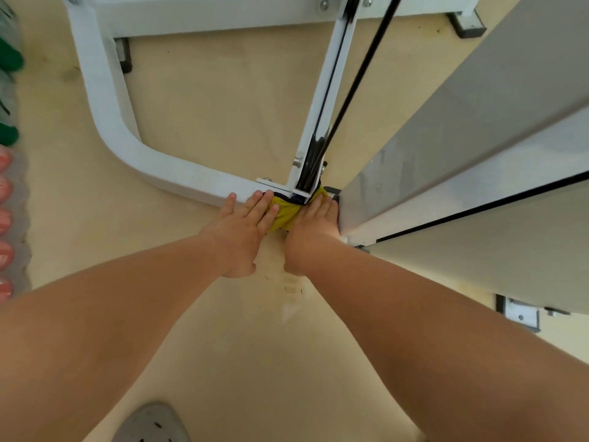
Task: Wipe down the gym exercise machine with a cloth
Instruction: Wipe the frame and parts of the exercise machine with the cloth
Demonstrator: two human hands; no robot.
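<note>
**Desk:** Where's the cloth?

**Operator:** The yellow cloth (284, 215) is bunched at the foot of the white frame (178, 177), under the upright post (317, 116), between my hands. I judge it soft and light and quick to crumple, so flat pressure suits it better than a pinch.

**Desk:** And the hands?

**Operator:** My left hand (243, 228) and right hand (314, 226) lie flat with fingers straight. They press the cloth's edges and grip nothing, arms reaching down.

— How's the light?
— Bright, even and warm; shadows are faint and soft around the left hand (241, 231) and right hand (314, 232).
— Any glare?
— A pale sheen on the grey panel (462, 129) beyond the right hand.
— Sharpness?
— Clear at the hands; coloured shapes (6, 193) far left of the left hand smear, and the forearms (95, 330) balloon behind them.
</note>
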